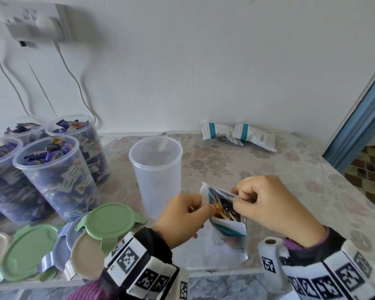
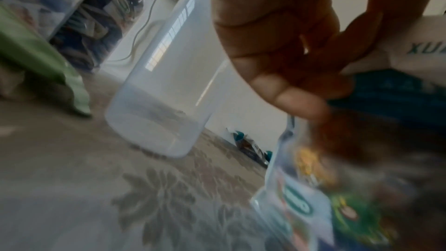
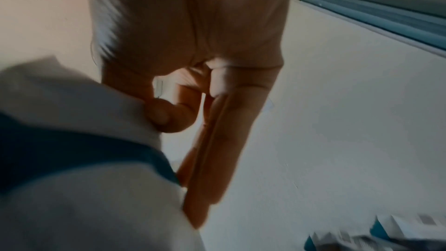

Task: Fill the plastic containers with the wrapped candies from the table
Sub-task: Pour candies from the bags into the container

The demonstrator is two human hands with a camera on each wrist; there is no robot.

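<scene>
Both hands pinched the mouth of the candy bag (image 1: pixel 224 215) just right of the empty container (image 1: pixel 158 176): the left hand (image 1: pixel 182 217) held its near edge, the right hand (image 1: pixel 266 204) its far edge. A hard tug could have split the bag and scattered wrapped candies (image 1: pixel 220 207) over the table (image 1: pixel 290 174). Left of the empty container, four filled containers (image 1: pixel 52 176) brimmed with candies; lids (image 1: pixel 108 221) lay before them.

both hands are held close together at mid-height, the left hand (image 1: pixel 183 215) pinched with curled fingers, the right hand (image 1: pixel 266 204) likewise curled and pinching.
</scene>
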